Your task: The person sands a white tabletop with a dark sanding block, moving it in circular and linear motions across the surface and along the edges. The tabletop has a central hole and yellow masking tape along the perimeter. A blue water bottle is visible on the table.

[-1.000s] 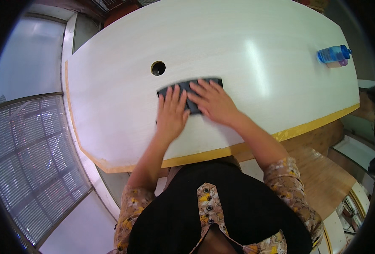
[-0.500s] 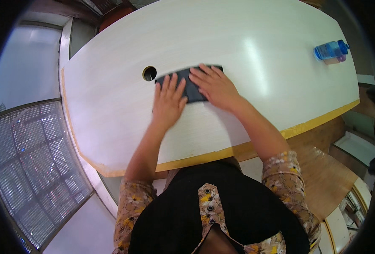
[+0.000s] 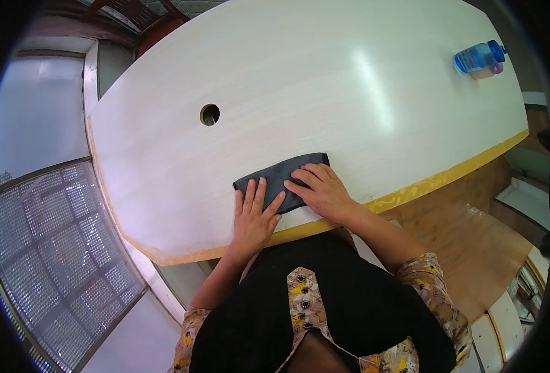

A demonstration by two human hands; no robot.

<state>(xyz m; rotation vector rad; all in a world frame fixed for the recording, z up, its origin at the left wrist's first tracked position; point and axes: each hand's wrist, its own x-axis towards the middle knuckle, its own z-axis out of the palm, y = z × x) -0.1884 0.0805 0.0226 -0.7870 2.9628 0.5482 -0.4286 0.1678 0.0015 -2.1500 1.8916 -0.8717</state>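
A dark grey folded cloth (image 3: 275, 177) with black edging lies on the white tabletop (image 3: 163, 161), close to the near edge. My left hand (image 3: 253, 219) rests on the left part of the cloth, its fingers stretched out and spread. On the right part is my right hand (image 3: 324, 191), with bent fingers gathered on the fabric and the thumb pointing left. A small pucker shows in the cloth by the right thumb. What lies beneath the right fingertips is hidden.
Left of centre, a round hole (image 3: 209, 115) goes through the tabletop. A blue bottle (image 3: 478, 57) lies at the far right, beside a pinkish container (image 3: 489, 71). Yellow tape (image 3: 411, 188) runs along the near edge. A chair (image 3: 129, 15) stands beyond the far left edge.
Both hands and the cloth have come toward my body, from beside the hole to the near edge. The right fingers are more bent now.
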